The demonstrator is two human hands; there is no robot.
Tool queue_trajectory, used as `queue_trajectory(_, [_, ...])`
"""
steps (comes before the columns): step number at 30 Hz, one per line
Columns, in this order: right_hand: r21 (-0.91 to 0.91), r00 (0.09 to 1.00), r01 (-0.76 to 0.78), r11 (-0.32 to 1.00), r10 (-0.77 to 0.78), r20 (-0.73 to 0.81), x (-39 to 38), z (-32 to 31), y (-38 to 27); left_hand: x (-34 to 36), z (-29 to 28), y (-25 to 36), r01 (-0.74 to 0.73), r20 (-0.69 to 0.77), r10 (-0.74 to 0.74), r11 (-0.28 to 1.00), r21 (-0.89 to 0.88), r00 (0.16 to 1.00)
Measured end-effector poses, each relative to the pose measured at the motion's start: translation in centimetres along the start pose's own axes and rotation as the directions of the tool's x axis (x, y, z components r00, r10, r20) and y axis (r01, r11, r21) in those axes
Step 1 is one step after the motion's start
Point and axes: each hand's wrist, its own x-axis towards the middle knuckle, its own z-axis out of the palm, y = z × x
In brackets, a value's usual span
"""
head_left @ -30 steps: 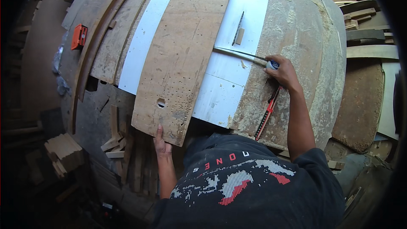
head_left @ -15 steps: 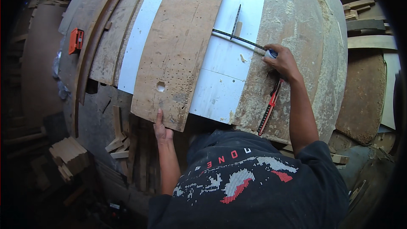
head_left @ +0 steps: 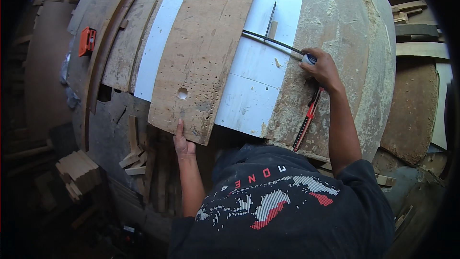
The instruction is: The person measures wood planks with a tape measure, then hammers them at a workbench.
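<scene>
A long, worn wooden board [head_left: 191,43], dotted with small holes and one larger hole near its end, lies over white panels. My left hand [head_left: 184,144] grips the board's near end, with the thumb on top and the other fingers hidden beneath. To the right, my right hand [head_left: 322,67] is closed around a rounded white and dark-blue case, apparently a tape measure [head_left: 309,59]. From it a thin dark strip [head_left: 275,41] runs left to the board's edge. Another thin dark strip [head_left: 271,19] crosses it, beside a small wood piece [head_left: 273,29].
Below my right wrist lies a slim red-and-black tool [head_left: 306,121]. The white panel [head_left: 251,86] rests on a dusty, scuffed worktop [head_left: 330,33]. An orange case [head_left: 87,41] sits at the far left. Stacked wood pieces [head_left: 79,172] stand at lower left, with more timber at right.
The view has shifted slightly, so most things appear a little higher or to the right. Both hands keep their holds, and the board shows no clear movement.
</scene>
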Motion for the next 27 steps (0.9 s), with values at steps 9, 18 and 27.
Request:
queue_trajectory(9, [0.023, 1.000, -0.002, 1.000, 0.002, -0.015, 0.04, 0.28, 0.67, -0.39, 0.89, 0.27, 0.038, 0.001, -0.038, 0.999, -0.033, 0.999])
queue_trajectory(18, [-0.027, 1.000, -0.007, 1.000, 0.007, -0.015, 0.03, 0.44, 0.25, -0.10, 0.16, 0.04, 0.030, 0.002, -0.030, 0.999, -0.035, 1.000])
queue_trajectory(27, [-0.038, 0.999, 0.014, 0.999, -0.015, -0.030, 0.08, 0.62, 0.56, -0.38, 0.75, 0.17, 0.040, -0.031, -0.042, 0.998, -0.039, 0.999])
